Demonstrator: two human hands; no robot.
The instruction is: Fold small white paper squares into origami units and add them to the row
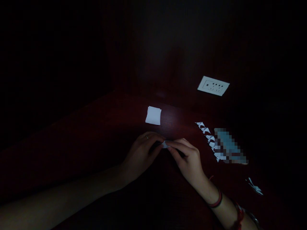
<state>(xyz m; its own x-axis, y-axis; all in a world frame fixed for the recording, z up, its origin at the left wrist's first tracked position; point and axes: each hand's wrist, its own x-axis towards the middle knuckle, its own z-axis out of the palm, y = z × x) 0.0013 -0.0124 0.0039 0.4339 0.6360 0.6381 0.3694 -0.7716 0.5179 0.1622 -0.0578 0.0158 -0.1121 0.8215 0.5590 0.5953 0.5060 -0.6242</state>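
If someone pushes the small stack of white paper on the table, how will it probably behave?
The paper stack looks thin and light, so it would probably slide easily on the smooth dark table. Its edges sit slightly uneven, so the sheets may fan apart.

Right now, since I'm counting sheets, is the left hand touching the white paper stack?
Apart. The head view shows dark table between the left hand and the white paper stack; that hand pinches a small paper piece.
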